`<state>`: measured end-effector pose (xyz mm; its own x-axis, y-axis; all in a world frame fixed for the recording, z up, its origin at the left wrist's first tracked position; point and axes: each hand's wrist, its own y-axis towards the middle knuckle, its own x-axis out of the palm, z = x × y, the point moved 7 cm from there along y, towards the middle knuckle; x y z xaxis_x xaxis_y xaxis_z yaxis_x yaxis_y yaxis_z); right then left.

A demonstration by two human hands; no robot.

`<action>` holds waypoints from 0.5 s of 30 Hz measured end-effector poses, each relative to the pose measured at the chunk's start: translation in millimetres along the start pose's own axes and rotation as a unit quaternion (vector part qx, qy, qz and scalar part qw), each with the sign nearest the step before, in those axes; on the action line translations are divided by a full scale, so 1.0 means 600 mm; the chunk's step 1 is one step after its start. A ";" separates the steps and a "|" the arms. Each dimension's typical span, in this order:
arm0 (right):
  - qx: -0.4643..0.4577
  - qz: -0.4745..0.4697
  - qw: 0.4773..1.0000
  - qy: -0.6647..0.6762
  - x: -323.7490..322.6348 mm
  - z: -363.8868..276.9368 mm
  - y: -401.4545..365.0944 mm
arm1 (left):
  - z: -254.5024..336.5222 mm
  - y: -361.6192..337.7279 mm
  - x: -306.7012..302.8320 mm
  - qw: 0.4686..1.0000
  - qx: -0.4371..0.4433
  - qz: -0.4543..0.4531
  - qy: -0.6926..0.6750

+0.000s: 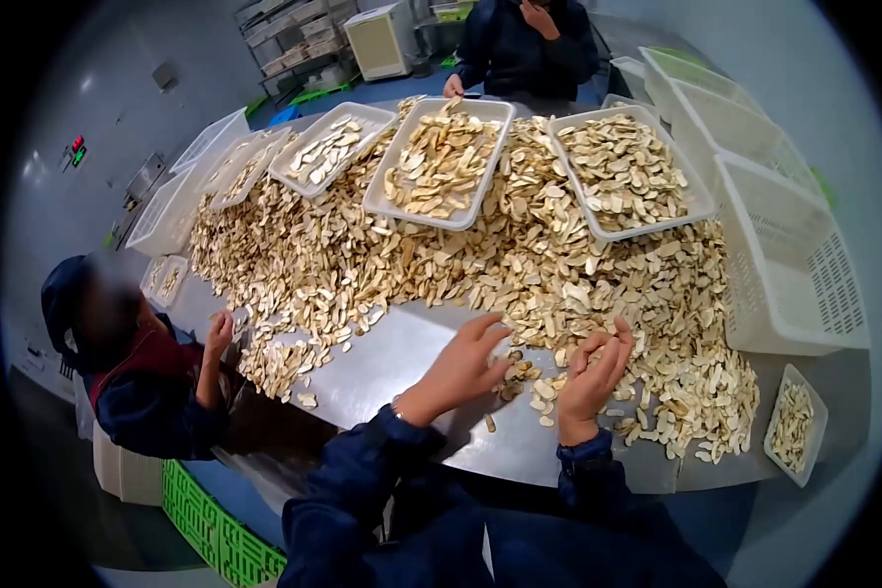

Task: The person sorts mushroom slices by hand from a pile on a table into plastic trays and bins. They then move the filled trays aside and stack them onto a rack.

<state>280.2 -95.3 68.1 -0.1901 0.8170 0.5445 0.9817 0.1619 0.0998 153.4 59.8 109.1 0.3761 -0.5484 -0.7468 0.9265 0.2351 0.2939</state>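
Over the near edge of a big heap of pale, brown-edged dried slices, my left hand has its fingers apart and pointing right, with nothing seen between them. My right hand is loosely cupped, fingertips up, at the heap's front. No slice shows in it. Between the hands, a few loose slices lie on the metal table. White trays of slices rest on the heap: one tray in the middle, another tray on the right and a smaller-filled tray on the left.
Perforated white baskets line the table's right side. A small tray of slices stands at the right front corner. One person sits at the left with a raised hand; another person is across the table. A green crate lies low left.
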 end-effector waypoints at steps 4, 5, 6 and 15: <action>-0.029 0.031 0.999 -0.013 -0.020 -0.023 0.024 | 0.065 0.124 0.055 0.978 0.150 0.063 0.133; -0.028 0.030 0.999 -0.017 -0.026 -0.021 0.028 | 0.074 0.145 0.065 0.973 0.167 0.069 0.145; -0.026 0.029 0.999 -0.022 -0.031 -0.021 0.032 | 0.084 0.161 0.073 0.968 0.183 0.076 0.156; 0.014 0.023 1.000 -0.017 -0.033 0.001 0.031 | 0.037 0.135 0.090 0.947 0.194 0.043 0.252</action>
<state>302.4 -108.0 58.7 -0.1458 0.8417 0.5198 0.9889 0.1391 0.0520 249.2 31.6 105.7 0.4860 -0.0651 -0.8715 0.8653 -0.1043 0.4903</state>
